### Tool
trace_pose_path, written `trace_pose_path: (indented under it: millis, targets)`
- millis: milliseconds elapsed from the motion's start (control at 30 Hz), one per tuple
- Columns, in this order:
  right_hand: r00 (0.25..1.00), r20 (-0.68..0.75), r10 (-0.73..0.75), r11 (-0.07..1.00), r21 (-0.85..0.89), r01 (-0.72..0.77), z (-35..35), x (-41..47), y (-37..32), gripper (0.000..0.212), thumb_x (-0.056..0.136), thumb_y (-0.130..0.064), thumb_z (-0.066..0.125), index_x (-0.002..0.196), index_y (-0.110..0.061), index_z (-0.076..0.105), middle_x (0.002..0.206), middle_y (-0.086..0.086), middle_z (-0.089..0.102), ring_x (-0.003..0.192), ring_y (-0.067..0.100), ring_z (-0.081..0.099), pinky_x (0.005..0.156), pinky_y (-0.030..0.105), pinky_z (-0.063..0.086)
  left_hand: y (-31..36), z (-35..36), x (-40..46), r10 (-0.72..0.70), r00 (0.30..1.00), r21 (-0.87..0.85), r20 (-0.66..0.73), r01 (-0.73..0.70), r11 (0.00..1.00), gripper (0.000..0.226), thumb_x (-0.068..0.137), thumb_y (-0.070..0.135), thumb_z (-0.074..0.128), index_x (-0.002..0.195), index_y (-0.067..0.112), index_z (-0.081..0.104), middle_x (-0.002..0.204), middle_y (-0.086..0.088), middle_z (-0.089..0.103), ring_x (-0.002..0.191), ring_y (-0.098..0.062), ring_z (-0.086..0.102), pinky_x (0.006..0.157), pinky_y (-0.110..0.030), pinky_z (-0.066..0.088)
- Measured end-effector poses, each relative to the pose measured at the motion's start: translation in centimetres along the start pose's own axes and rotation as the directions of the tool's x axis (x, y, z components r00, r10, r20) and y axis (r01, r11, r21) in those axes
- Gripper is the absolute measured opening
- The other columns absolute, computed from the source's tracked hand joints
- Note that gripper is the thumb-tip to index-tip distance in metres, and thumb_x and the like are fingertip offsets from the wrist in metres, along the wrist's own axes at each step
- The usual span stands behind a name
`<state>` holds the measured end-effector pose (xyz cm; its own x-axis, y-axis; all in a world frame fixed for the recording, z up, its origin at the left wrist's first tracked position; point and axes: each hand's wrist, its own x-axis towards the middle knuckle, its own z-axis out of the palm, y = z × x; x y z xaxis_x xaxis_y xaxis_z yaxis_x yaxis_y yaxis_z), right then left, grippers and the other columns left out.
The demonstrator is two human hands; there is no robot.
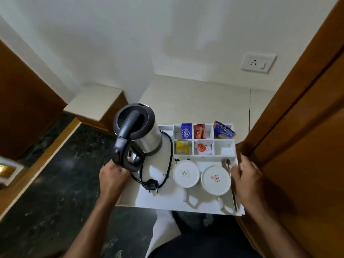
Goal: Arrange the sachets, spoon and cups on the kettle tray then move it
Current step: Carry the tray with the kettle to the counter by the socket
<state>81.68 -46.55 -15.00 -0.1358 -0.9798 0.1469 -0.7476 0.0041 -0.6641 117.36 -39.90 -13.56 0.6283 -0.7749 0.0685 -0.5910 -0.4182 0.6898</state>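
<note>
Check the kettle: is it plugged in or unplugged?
Unplugged. The kettle's black plug lies on the tray, prongs bare, cord looped beside it.

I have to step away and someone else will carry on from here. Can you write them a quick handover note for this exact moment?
Left hand: gripping the left edge of the tray, beside the kettle.
Right hand: gripping the tray's right edge, next to the spoon.
The tray appears lifted, carried near a cream counter.
Done: sachets stand in five compartments, the sixth looks empty; two cups sit inverted at the front; spoon lies along the right edge; power cord is coiled on the tray.
Left: set the tray down at its destination, keeping it level so the kettle stays upright.
</note>
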Motion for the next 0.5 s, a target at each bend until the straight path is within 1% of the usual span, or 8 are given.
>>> trace_pose_path:
  millis: [67, 133, 167, 233, 267, 333, 433, 500]
  targets:
    - [0.998, -0.039, 0.049, 0.999, -0.02, -0.05, 2.0, 2.5, -1.2, 0.032, 0.089, -0.007, 0.062, 0.119, 0.005, 0.06, 0.101, 0.027, 0.066, 0.089, 0.041, 0.063, 0.073, 0.034, 0.048, 0.3, 1.4, 4.8, 0.033, 0.999, -0.035, 0.039, -0.032, 0.999, 0.031, 0.071, 0.047, 0.057, 0.071, 0.016, 0.058, 0.065, 0.013, 0.053, 0.062, -0.004, 0.047, 0.059, -0.025, 0.041]
    - [0.995, -0.059, 0.079, 0.996, -0.04, -0.082, 4.0, 4.7, -2.5, 0.023, 0.089, -0.007, 0.061, 0.108, 0.005, 0.061, 0.094, 0.025, 0.066, 0.084, 0.041, 0.063, 0.069, 0.039, 0.05, 0.9, 2.9, 9.7, 0.076, 0.992, -0.06, 0.102, -0.07, 0.996, 0.023, 0.073, 0.044, 0.06, 0.07, 0.021, 0.058, 0.065, 0.014, 0.054, 0.063, -0.004, 0.049, 0.057, -0.023, 0.04]
    - [0.992, -0.066, 0.106, 0.993, -0.052, -0.11, 4.8, 5.7, -2.9, 0.018, 0.089, -0.007, 0.061, 0.104, 0.004, 0.061, 0.09, 0.023, 0.065, 0.081, 0.039, 0.062, 0.064, 0.037, 0.047, 1.2, 3.6, 11.8, 0.098, 0.985, -0.058, 0.139, -0.09, 0.994, 0.02, 0.076, 0.041, 0.064, 0.068, 0.024, 0.057, 0.064, 0.014, 0.055, 0.063, -0.004, 0.05, 0.055, -0.023, 0.04]
    - [0.983, -0.094, 0.16, 0.983, -0.076, -0.167, 6.3, 7.9, -3.8, 0.019, 0.089, -0.007, 0.06, 0.106, 0.002, 0.061, 0.09, 0.021, 0.066, 0.082, 0.037, 0.062, 0.064, 0.032, 0.042, 1.9, 5.0, 16.4, 0.13, 0.972, -0.054, 0.197, -0.121, 0.991, 0.024, 0.079, 0.033, 0.069, 0.062, 0.029, 0.053, 0.063, 0.012, 0.056, 0.061, -0.006, 0.052, 0.052, -0.024, 0.039]
    - [0.98, -0.101, 0.17, 0.98, -0.091, -0.179, 7.0, 8.8, -4.2, 0.023, 0.089, -0.007, 0.06, 0.11, 0.002, 0.06, 0.092, 0.022, 0.067, 0.086, 0.037, 0.062, 0.066, 0.033, 0.043, 2.3, 5.7, 18.3, 0.128, 0.969, -0.056, 0.212, -0.118, 0.991, 0.025, 0.078, 0.035, 0.069, 0.061, 0.028, 0.052, 0.062, 0.009, 0.056, 0.059, -0.008, 0.052, 0.051, -0.026, 0.038]
    - [0.974, -0.109, 0.201, 0.968, -0.128, -0.214, 8.3, 10.9, -4.7, 0.026, 0.089, -0.008, 0.059, 0.113, 0.002, 0.06, 0.095, 0.023, 0.068, 0.088, 0.038, 0.062, 0.072, 0.037, 0.046, 3.2, 7.6, 22.0, 0.119, 0.962, -0.053, 0.246, -0.109, 0.993, 0.023, 0.077, 0.04, 0.066, 0.065, 0.025, 0.055, 0.063, 0.002, 0.058, 0.058, -0.014, 0.053, 0.051, -0.029, 0.037]
    - [0.953, -0.085, 0.29, 0.945, -0.132, -0.299, 10.1, 14.6, -4.4, 0.02, 0.091, -0.012, 0.058, 0.105, 0.001, 0.059, 0.089, 0.02, 0.067, 0.084, 0.038, 0.062, 0.069, 0.036, 0.045, 4.1, 11.0, 26.2, 0.129, 0.947, -0.057, 0.295, -0.117, 0.991, 0.018, 0.082, 0.03, 0.069, 0.069, 0.021, 0.059, 0.066, 0.001, 0.061, 0.06, -0.018, 0.056, 0.052, -0.029, 0.039]
    - [0.935, -0.028, 0.353, 0.929, -0.107, -0.354, 11.0, 16.7, -4.0, 0.017, 0.092, -0.019, 0.057, 0.101, -0.004, 0.056, 0.09, 0.016, 0.066, 0.084, 0.035, 0.062, 0.068, 0.036, 0.048, 4.4, 13.0, 28.2, 0.123, 0.941, -0.062, 0.316, -0.109, 0.992, 0.019, 0.083, 0.026, 0.069, 0.069, 0.024, 0.057, 0.067, 0.004, 0.06, 0.062, -0.017, 0.056, 0.052, -0.029, 0.039]
